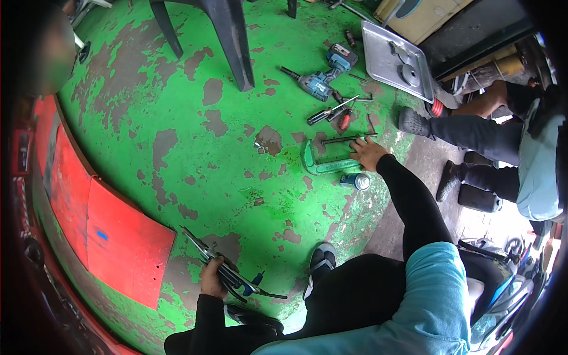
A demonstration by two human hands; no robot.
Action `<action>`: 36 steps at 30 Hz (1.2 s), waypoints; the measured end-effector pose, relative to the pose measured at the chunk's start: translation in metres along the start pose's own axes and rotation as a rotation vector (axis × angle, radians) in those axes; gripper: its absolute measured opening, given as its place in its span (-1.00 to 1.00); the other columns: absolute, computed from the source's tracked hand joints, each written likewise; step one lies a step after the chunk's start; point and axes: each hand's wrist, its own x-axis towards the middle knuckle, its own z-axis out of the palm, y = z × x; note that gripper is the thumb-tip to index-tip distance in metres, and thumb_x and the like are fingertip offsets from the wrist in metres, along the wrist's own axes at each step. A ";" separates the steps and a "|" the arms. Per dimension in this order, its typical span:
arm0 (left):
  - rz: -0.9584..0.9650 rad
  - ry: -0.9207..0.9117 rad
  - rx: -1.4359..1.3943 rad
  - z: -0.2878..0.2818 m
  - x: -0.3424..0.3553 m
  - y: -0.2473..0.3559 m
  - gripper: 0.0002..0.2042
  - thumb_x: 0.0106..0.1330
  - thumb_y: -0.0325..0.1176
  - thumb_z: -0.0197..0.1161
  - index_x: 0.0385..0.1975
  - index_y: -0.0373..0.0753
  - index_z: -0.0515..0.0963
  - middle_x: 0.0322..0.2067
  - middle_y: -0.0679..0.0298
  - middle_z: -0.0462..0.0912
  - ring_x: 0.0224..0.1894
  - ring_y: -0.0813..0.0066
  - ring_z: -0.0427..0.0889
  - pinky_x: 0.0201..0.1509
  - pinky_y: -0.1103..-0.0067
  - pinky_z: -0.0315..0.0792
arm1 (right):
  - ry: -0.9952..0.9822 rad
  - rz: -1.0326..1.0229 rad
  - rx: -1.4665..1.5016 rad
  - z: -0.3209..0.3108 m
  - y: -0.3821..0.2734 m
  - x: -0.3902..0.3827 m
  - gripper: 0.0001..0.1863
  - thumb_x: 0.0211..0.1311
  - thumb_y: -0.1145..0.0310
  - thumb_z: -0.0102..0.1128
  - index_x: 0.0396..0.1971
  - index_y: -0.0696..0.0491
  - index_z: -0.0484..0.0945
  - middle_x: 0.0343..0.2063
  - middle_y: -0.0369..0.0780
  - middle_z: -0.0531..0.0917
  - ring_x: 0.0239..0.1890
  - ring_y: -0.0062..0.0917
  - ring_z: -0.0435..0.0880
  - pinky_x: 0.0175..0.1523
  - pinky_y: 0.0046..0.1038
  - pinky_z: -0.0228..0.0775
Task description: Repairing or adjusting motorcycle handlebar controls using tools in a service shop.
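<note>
Left hand (214,279): fingers curled around a bundle of long metal tools (232,274), dark-handled, with a blue part; held low over the floor near the person's feet.

Right hand (369,154): reaching out, fingers partly spread over the near end of a green clamp (331,168), C-shaped, lying on the floor (whether the grip is closed, cannot tell).

Spray can (356,181): one, just beside the clamp.

Screwdriver (322,115): one, dark-handled, beyond the clamp, near a red handle (345,120).

Cordless drill (318,86): one, blue and black, on its side, farther out.

Tray (378,62): one, silvery, holding small metal parts.

Panel (124,236): red, at left.

Floor (222,163): green, paint worn in patches.
</note>
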 end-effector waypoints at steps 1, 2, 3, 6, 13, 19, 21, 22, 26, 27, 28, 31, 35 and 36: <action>0.003 0.012 -0.003 -0.003 0.000 -0.003 -0.86 0.26 -0.32 0.15 -0.35 -0.27 0.47 -0.53 0.14 0.60 -0.51 0.29 0.63 -0.37 0.42 0.58 | -0.067 -0.015 0.026 0.002 0.003 0.004 -0.45 -0.07 0.18 0.47 0.01 -0.09 0.56 0.12 -0.25 0.47 0.25 -0.37 0.34 0.30 -0.17 0.16; 0.017 0.022 -0.005 -0.007 0.001 -0.006 -0.86 0.26 -0.33 0.15 -0.34 -0.27 0.47 -0.53 0.14 0.60 -0.51 0.29 0.63 -0.38 0.41 0.57 | -0.063 -0.026 0.029 0.004 0.007 0.006 -0.45 -0.07 0.18 0.47 0.01 -0.09 0.56 0.12 -0.25 0.47 0.25 -0.37 0.34 0.30 -0.17 0.16; 0.031 0.031 -0.007 -0.011 0.001 -0.008 -0.86 0.25 -0.34 0.15 -0.34 -0.27 0.47 -0.54 0.14 0.60 -0.51 0.29 0.63 -0.39 0.41 0.57 | -0.049 -0.045 0.049 0.005 0.012 0.006 -0.42 -0.09 0.17 0.48 0.01 -0.08 0.55 0.11 -0.26 0.48 0.25 -0.36 0.34 0.30 -0.16 0.15; 0.033 0.085 0.024 0.003 -0.004 -0.002 -0.87 0.26 -0.34 0.15 -0.32 -0.27 0.47 -0.54 0.14 0.60 -0.51 0.29 0.63 -0.39 0.41 0.57 | -0.037 -0.051 0.130 -0.001 0.028 0.005 -0.36 -0.15 0.21 0.49 0.04 -0.02 0.52 0.06 -0.23 0.51 0.24 -0.33 0.36 0.32 -0.14 0.11; 0.069 0.021 -0.044 -0.002 -0.009 0.001 -0.88 0.26 -0.37 0.13 -0.29 -0.26 0.46 -0.53 0.14 0.61 -0.47 0.27 0.66 -0.39 0.40 0.59 | 0.249 0.226 0.373 -0.073 0.047 0.018 -0.70 -0.13 0.26 0.18 -0.35 0.05 0.66 -0.44 0.02 0.64 -0.21 -0.09 0.61 0.15 -0.17 0.34; 0.134 -0.120 -0.070 0.011 -0.010 0.008 -0.86 0.27 -0.35 0.14 -0.27 -0.26 0.43 -0.55 0.16 0.59 -0.42 0.24 0.69 -0.35 0.39 0.61 | 0.279 0.329 0.535 -0.159 -0.020 0.032 -0.67 0.02 0.21 0.14 -0.30 0.11 0.65 -0.47 0.08 0.63 -0.27 -0.07 0.64 -0.06 -0.06 0.45; 0.171 -0.115 -0.113 0.008 -0.011 0.006 -0.84 0.27 -0.33 0.16 -0.26 -0.24 0.42 -0.44 0.10 0.62 -0.41 0.25 0.69 -0.34 0.39 0.62 | 0.243 0.301 0.708 -0.210 -0.063 0.039 -0.66 0.06 0.22 0.13 -0.26 0.16 0.61 -0.48 0.10 0.62 -0.30 -0.04 0.64 -0.08 -0.08 0.47; 0.203 -0.112 -0.148 0.007 -0.010 0.006 -0.83 0.27 -0.31 0.18 -0.24 -0.22 0.42 -0.34 0.04 0.66 -0.40 0.27 0.69 -0.34 0.39 0.62 | 0.240 0.257 0.823 -0.227 -0.087 0.045 -0.65 0.08 0.24 0.12 -0.24 0.19 0.58 -0.47 0.10 0.62 -0.32 -0.02 0.64 -0.09 -0.09 0.48; 0.280 -0.139 -0.191 0.034 -0.025 0.028 -0.77 0.26 -0.27 0.23 -0.17 -0.17 0.42 -0.06 -0.07 0.62 -0.41 0.32 0.68 -0.32 0.41 0.61 | 0.311 -0.058 0.966 -0.229 -0.184 0.065 -0.57 0.25 0.32 0.04 0.04 0.25 0.34 -0.23 0.11 0.55 -0.18 -0.05 0.61 -0.04 -0.11 0.48; 0.326 -0.130 -0.191 0.039 -0.028 0.032 -0.77 0.25 -0.25 0.23 -0.17 -0.14 0.43 0.04 -0.06 0.56 -0.43 0.36 0.61 -0.28 0.40 0.56 | 0.284 -0.142 1.043 -0.226 -0.204 0.069 -0.56 0.26 0.32 0.03 0.06 0.27 0.30 -0.20 0.13 0.53 -0.13 -0.03 0.59 -0.01 -0.12 0.46; 0.372 -0.113 -0.193 0.042 -0.029 0.033 -0.77 0.25 -0.22 0.23 -0.16 -0.10 0.44 0.15 -0.05 0.49 -0.45 0.41 0.55 -0.25 0.40 0.52 | 0.253 -0.233 1.120 -0.224 -0.223 0.071 -0.54 0.28 0.32 0.01 0.08 0.28 0.26 -0.16 0.14 0.50 -0.08 -0.02 0.57 0.02 -0.12 0.45; 0.459 -0.051 -0.213 0.049 -0.030 0.036 -0.67 0.26 -0.17 0.21 -0.04 -0.10 0.42 0.11 0.02 0.53 -0.47 0.42 0.55 -0.27 0.42 0.53 | 0.191 -0.274 1.202 -0.229 -0.272 0.061 -0.60 0.23 0.35 0.03 -0.05 0.33 0.28 -0.27 0.14 0.52 -0.10 0.02 0.54 0.03 -0.06 0.43; 0.360 -0.048 -0.271 0.047 -0.038 0.031 -0.57 0.25 -0.13 0.18 0.10 -0.09 0.38 0.10 0.06 0.54 -0.48 0.45 0.54 -0.30 0.44 0.53 | 0.212 -0.397 1.162 -0.214 -0.305 0.056 -0.54 0.25 0.35 0.04 0.01 0.36 0.22 -0.20 0.17 0.48 -0.02 0.03 0.49 0.08 -0.10 0.39; 0.354 -0.090 -0.280 0.044 -0.036 0.029 -0.52 0.23 -0.12 0.17 0.14 -0.12 0.37 0.08 0.09 0.55 -0.46 0.45 0.54 -0.31 0.44 0.53 | 0.186 -0.449 1.159 -0.213 -0.307 0.056 -0.52 0.26 0.35 0.04 0.03 0.37 0.21 -0.17 0.18 0.47 0.00 0.02 0.48 0.10 -0.11 0.38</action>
